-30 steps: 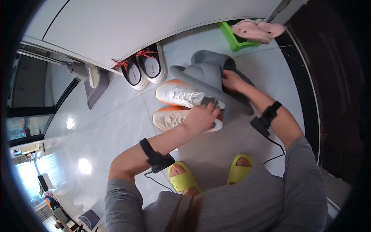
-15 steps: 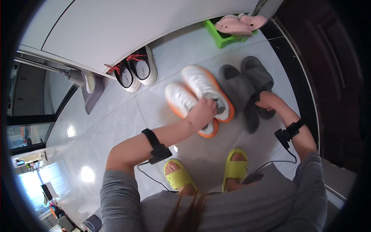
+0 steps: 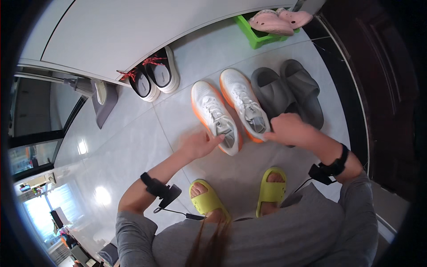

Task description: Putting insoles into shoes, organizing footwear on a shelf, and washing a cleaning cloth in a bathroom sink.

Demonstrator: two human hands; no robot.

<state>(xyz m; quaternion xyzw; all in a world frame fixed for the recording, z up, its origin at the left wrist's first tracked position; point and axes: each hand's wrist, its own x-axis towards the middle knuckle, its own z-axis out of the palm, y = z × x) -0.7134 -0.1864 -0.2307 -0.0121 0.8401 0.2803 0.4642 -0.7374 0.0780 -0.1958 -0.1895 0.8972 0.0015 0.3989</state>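
Two white sneakers with orange soles stand side by side on the tiles, toes pointing away from me and heels near. My left hand, slightly blurred, grips the left sneaker at the side of its collar, thumb over the edge. At the heel of the right sneaker, my right hand pinches the collar, its other fingers curled. Just right of them lies a pair of grey slippers, its near part partly hidden behind my right hand and wrist.
Black-and-white shoes with red laces sit partly under the white cabinet. A green basket with pink clogs stands at the far right. Yellow-green slides are on my feet. A dark door borders the right.
My right hand has left the grey slippers for the right sneaker's heel. My left hand has shifted from the right sneaker to the left one. The sneakers are turned slightly and farther apart.
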